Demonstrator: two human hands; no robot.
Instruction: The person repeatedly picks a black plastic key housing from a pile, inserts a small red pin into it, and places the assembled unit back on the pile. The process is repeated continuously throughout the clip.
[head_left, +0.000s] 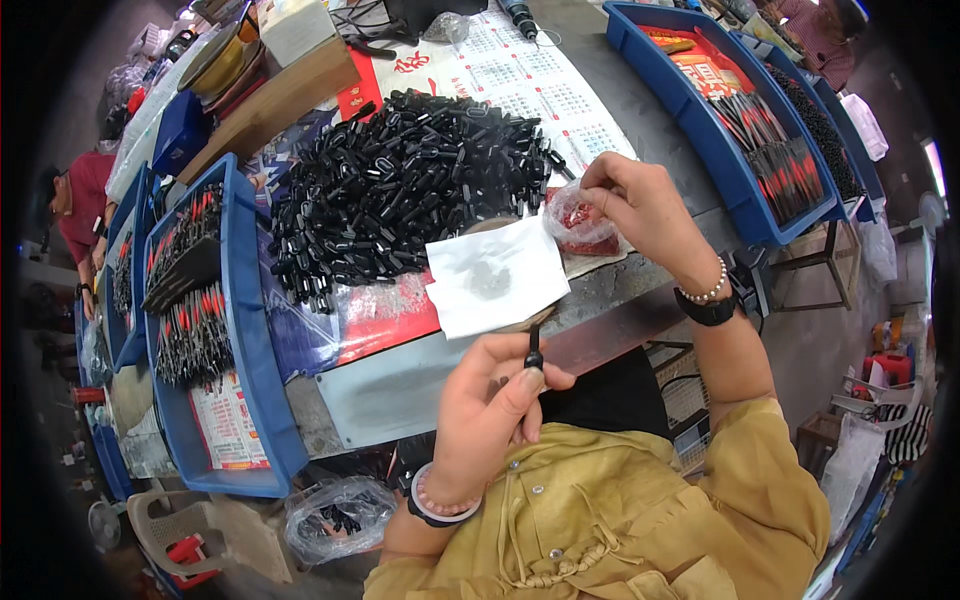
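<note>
My left hand [482, 408] is closed in front of the table edge. Its thumb and fingers pinch a small black plastic part [534, 350], which points upward. My right hand [645, 208] reaches over a clear plastic bag [575, 226] with small red pieces inside. Its fingertips are pinched together at the bag's mouth, and whatever they hold is too small to make out. A folded white sheet [535, 265] with a grey smudge lies between the hands and a large heap of black plastic parts [400, 190].
Blue trays of black-and-red pieces stand to the left [245, 300] and right [655, 75]. A clear bag [340, 520] hangs below the table by my left forearm. Printed sheets [560, 95] cover the far tabletop. Another person [82, 205] works at far left.
</note>
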